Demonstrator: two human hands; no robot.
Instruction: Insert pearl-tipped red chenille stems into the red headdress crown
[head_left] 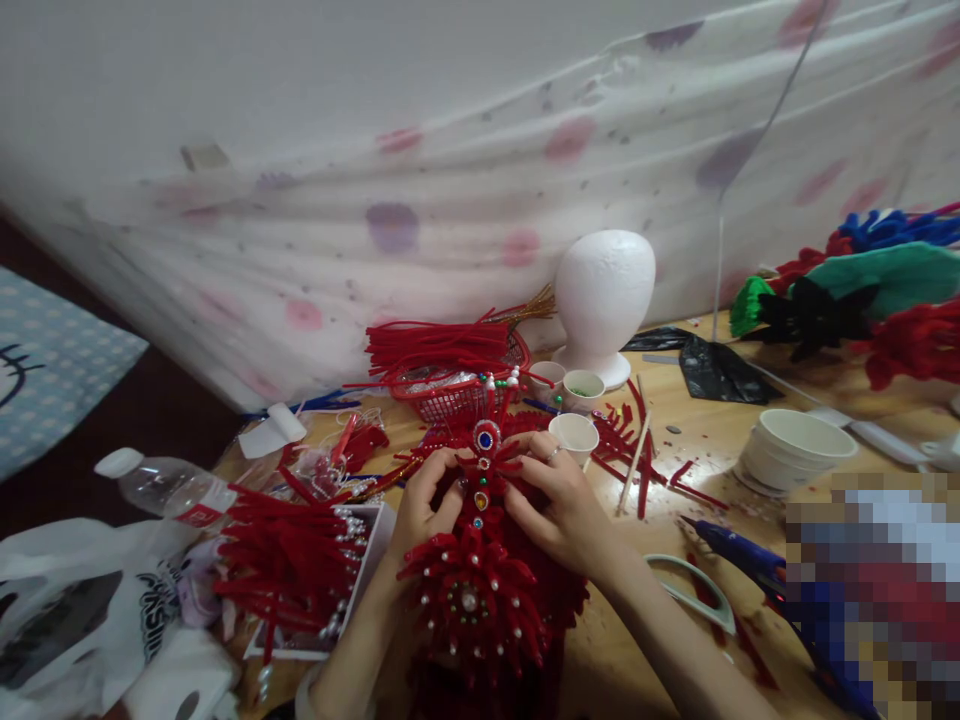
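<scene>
The red ornament (487, 470) stands over the near middle of the bench (701, 455), its line of gems facing the wearer and a large red flower (471, 598) with white beads at its near end. The left hand (431, 500) grasps its left edge between thumb and fingers; the right hand (551, 495) grasps the red loops on the right side. How firmly either one presses, I cannot tell.

The gems sit right between the fingertips, so a pinch too hard or a sideways tug could pop one off or skew the row. Twisting the upper part while the flower hangs near the forearms could bend its petals or catch a bead on a wrist. The beaded tips at the far end stand up thinly and would bend if pushed against the red basket (450, 403) behind them.

A swing of the right elbow might knock the glue gun (742, 553), whose nozzle points in toward the work; if hot, it could burn skin or mark the fuzzy red. The small open cup (574, 436) just beyond the right hand could tip if the knuckles drift outward. On the left, the white box (370, 560) of pearl-tipped red stems (289, 560) lies close to the left forearm, which could snag them.
</scene>
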